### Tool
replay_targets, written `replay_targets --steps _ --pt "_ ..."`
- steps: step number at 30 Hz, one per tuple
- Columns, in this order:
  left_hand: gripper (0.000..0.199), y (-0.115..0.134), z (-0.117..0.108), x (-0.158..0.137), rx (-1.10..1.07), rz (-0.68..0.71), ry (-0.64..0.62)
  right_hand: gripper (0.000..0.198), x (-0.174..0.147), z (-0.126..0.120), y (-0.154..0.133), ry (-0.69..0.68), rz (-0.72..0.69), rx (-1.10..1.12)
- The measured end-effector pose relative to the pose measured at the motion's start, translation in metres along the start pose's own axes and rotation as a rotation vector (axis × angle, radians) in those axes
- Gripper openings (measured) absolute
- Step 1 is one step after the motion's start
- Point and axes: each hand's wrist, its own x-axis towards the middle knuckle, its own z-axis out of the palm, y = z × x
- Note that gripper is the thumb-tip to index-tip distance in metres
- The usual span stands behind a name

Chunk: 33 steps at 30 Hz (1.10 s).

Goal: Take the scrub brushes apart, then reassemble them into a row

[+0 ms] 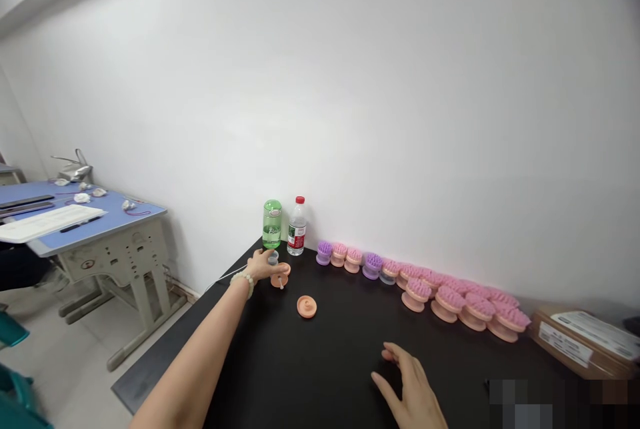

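My left hand (261,266), with a beaded bracelet at the wrist, reaches to the far left of the black table. Its thumb and forefinger are apart around a small translucent cup-like part (273,258); the other fingers are partly hidden. Right under the thumb are peach-coloured round parts (279,280), one with a pale stem. A separate peach disc (307,307) with a raised centre lies flat to the right of them. My right hand (411,385) hovers over the near part of the table, thumb and fingers apart, holding nothing.
Along the wall runs a row of pink and purple bristled scalp brushes (448,302). A green bottle (272,225) and a red-capped clear bottle (297,229) stand behind my left hand. At right is a cardboard box (583,342); at left, a blue desk (115,215).
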Motion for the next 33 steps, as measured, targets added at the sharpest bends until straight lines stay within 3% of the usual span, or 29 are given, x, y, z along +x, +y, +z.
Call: replay_targets --steps 5,9,13,15,17,20,25,27,31,33 --pt "0.034 -0.015 0.030 0.003 0.108 0.056 -0.103 0.034 0.001 0.000 0.002 -0.016 -0.029 -0.029" --pt "0.033 -0.008 0.065 -0.017 0.118 0.153 -0.203 0.033 -0.001 -0.001 -0.002 -0.028 -0.031 -0.029" --pt "0.064 0.009 0.091 -0.047 0.054 0.269 -0.278 0.034 0.003 -0.006 -0.014 -0.031 -0.037 -0.002" --pt "0.073 0.016 0.095 -0.057 0.003 0.303 -0.261 0.033 0.010 -0.011 -0.025 -0.046 -0.047 0.020" --pt "0.070 0.019 0.094 -0.063 -0.049 0.300 -0.223 0.031 0.021 -0.016 -0.038 -0.061 -0.075 0.041" --pt "0.054 0.019 0.087 -0.068 -0.122 0.233 -0.137 0.034 0.042 -0.021 -0.064 -0.106 -0.155 0.099" --pt "0.029 0.022 0.079 -0.080 -0.227 0.189 -0.027 0.062 0.065 -0.010 -0.111 -0.292 -0.360 0.228" --pt "0.025 0.029 0.079 -0.087 -0.249 0.232 -0.008 0.061 0.067 0.000 -0.122 -0.315 -0.283 0.324" --pt "0.024 0.047 0.077 -0.099 -0.253 0.403 0.039 0.052 0.070 0.010 -0.131 -0.362 0.199 0.684" --pt "0.030 0.054 0.077 -0.104 -0.251 0.492 0.004 0.055 0.072 0.008 -0.130 -0.409 0.316 0.835"
